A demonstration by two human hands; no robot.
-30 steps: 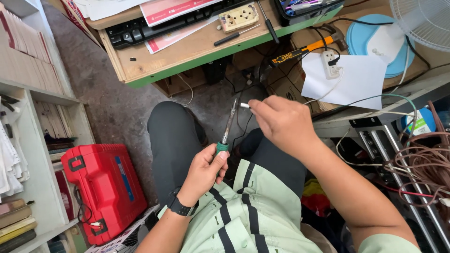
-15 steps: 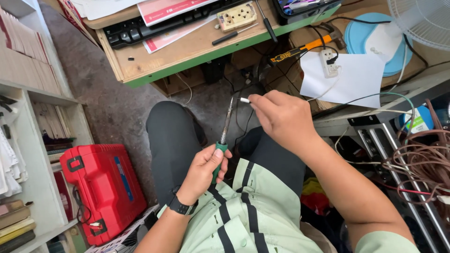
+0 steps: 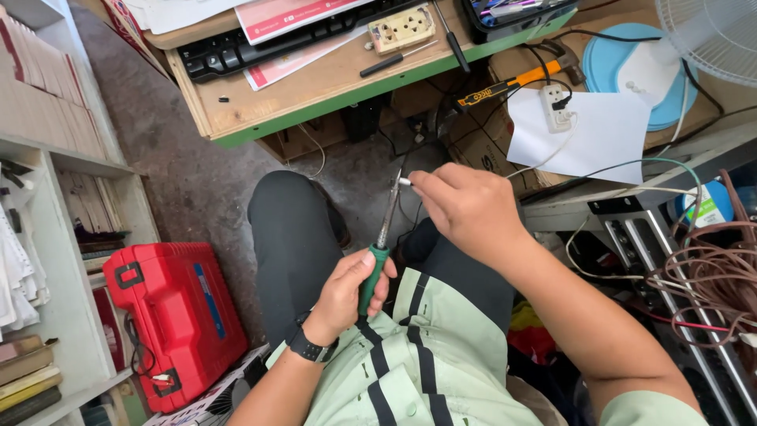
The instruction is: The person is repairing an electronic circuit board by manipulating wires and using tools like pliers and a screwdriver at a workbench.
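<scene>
Both hands grip closed: left hand [image 3: 344, 290] holds soldering iron [image 3: 380, 241], right hand [image 3: 465, 207] pinches white wire [image 3: 404, 181], red toolbox [image 3: 173, 315] nearby.

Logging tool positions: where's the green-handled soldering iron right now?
In the head view, the green-handled soldering iron is centre frame over the lap, handle in the left hand, its tip meeting the small white wire end pinched by the right hand.
</scene>
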